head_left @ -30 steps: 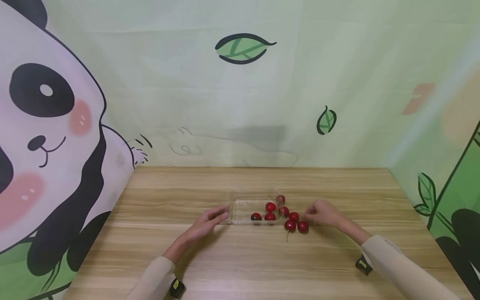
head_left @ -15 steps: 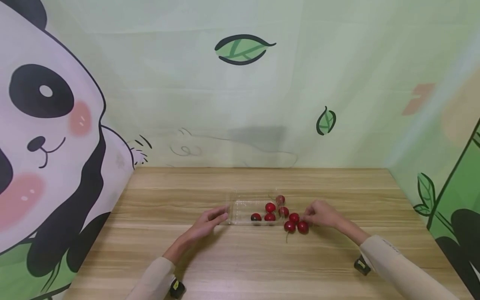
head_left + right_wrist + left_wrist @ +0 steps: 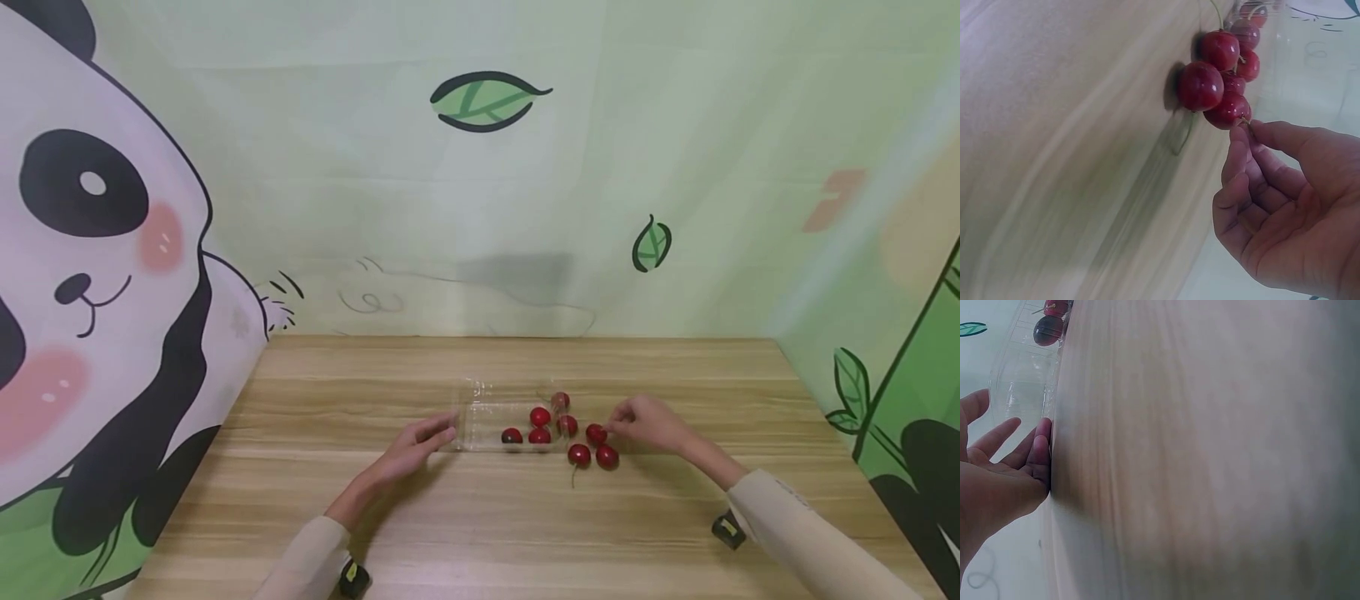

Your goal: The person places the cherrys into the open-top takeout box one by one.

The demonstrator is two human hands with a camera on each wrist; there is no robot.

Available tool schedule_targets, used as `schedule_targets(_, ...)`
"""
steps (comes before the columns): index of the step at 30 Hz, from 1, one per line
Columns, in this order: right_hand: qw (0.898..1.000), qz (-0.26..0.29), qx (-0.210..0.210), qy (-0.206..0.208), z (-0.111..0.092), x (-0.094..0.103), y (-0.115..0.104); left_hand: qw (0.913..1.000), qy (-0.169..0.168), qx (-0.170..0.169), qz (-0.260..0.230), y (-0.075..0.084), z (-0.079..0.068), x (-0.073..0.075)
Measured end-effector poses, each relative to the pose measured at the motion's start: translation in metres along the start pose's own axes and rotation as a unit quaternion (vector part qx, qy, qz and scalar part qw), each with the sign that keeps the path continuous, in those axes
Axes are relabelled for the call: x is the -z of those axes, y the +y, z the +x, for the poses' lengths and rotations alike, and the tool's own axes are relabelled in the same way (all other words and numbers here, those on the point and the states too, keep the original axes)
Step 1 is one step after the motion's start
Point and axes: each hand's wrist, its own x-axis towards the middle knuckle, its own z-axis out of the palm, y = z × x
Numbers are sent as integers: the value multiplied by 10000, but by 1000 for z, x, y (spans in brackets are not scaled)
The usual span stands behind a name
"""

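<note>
A clear plastic box lies on the wooden table with several red cherries at its right end, such as this cherry. My left hand rests at the box's left end; its fingers are extended in the left wrist view. To the right of the box, my right hand pinches the stem of a cherry between thumb and fingertips. Just in front of that fruit, two loose cherries sit on the tabletop: one cherry with its stem toward me, and another cherry beside it.
The wooden table ends at a printed cloth backdrop behind it. Each sleeve carries a dark strapped device, such as the right one.
The cherry at my right fingertips has shifted slightly right and away from the other two loose cherries. My left hand and the box have stayed in place.
</note>
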Motion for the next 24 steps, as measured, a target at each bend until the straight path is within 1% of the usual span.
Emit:
schedule_targets(5, 9999, 25, 56, 128, 0, 8, -5, 10000, 2, 11, -96, 0, 1, -1)
schedule_targets(9, 9997, 2, -5, 229, 1, 14, -10, 9998, 43, 104, -141, -1, 1, -1)
schedule_targets(11, 9996, 5, -10, 288, 2, 16, -13, 9999, 43, 88, -136, -1, 1, -1)
schedule_targets(18, 9988, -9, 54, 486, 7, 18, -27, 9999, -31, -83, -117, -1, 1, 1)
schedule_targets(24, 9988, -43, -15, 490, 16, 18, -40, 9999, 7, -57, -160, -2, 1, 0)
